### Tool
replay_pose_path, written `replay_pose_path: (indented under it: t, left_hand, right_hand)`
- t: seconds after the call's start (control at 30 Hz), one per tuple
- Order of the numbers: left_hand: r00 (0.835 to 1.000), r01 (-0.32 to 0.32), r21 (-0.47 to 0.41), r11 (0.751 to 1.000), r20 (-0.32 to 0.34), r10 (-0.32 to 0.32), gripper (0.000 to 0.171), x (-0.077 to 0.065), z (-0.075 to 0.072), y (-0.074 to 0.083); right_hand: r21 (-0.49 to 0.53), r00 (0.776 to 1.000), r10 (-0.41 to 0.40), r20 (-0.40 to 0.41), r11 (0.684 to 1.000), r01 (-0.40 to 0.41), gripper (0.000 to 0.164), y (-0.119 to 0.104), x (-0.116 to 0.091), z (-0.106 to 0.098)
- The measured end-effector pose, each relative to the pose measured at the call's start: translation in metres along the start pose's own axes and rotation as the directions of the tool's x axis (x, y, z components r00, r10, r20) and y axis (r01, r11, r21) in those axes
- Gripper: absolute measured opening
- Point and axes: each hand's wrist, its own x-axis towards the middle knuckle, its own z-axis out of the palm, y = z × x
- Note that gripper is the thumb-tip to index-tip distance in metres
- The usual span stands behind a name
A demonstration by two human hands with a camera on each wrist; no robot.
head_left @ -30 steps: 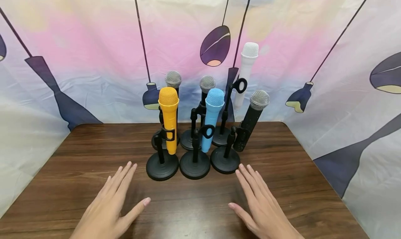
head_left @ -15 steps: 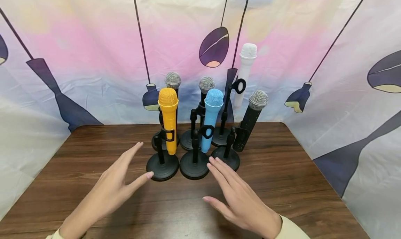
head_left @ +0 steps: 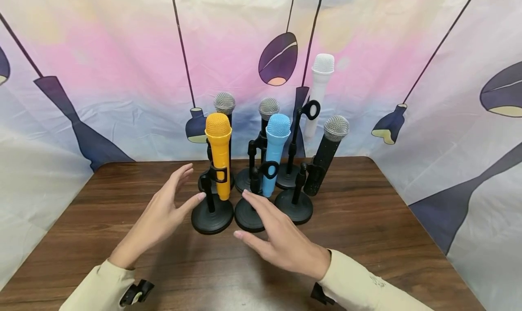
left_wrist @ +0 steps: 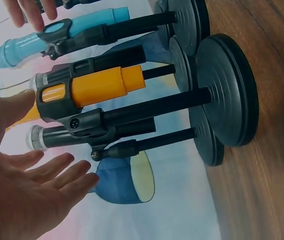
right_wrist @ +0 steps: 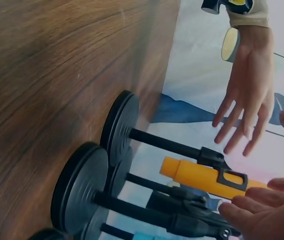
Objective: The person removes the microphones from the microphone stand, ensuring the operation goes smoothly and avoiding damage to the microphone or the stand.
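Observation:
A yellow microphone sits in a black clip on a round-based stand at the front left. My left hand is just left of it, fingers spread and thumb close to the stand's pole. In the left wrist view that left hand holds nothing. A light blue microphone leans in the middle front stand. My right hand reaches in front of that stand, fingers extended and pointing left, partly hiding its base. In the right wrist view my right hand overlaps the yellow microphone's clip.
A black microphone tilts in the front right stand. Behind stand two silver-headed microphones, one at left and one in the middle, and a tall white microphone. A patterned cloth hangs behind the wooden table.
Both hands have moved forward to the stands. The right hand has swung left, from the front right stand to the middle one, and the left hand has come beside the yellow microphone.

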Motion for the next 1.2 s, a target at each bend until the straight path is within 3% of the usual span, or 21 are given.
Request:
replay_pose_path:
  t: [0.2,0.47,0.6,0.9,1.2]
  left_hand:
    - [0.998,-0.024,-0.076,0.997,-0.067,0.019,0.062,0.013,0.010,-0.008]
    - [0.994,-0.004,-0.159,0.987,-0.108,-0.014,0.051,0.025,0.020,-0.013]
    - [0.993,0.019,-0.189,0.982,-0.107,-0.040,0.049,0.028,0.022,-0.014]
    - [0.993,0.023,-0.194,0.981,-0.109,-0.045,0.042,0.033,0.030,-0.022]
    - [0.994,0.052,-0.162,0.985,-0.089,-0.067,0.041,0.034,0.033,-0.027]
  right_hand:
    - [0.078,0.995,0.102,-0.011,0.992,-0.100,0.072,0.003,0.027,0.007]
    - [0.180,0.984,0.155,-0.083,0.974,-0.138,0.070,0.005,0.056,0.014]
    - [0.206,0.976,0.185,-0.116,0.966,-0.159,0.068,0.007,0.069,0.017]
    - [0.302,0.951,0.292,-0.104,0.920,-0.250,0.066,0.014,0.095,0.030]
    - [0.361,0.961,0.219,-0.167,0.921,-0.147,0.053,0.022,0.113,0.041]
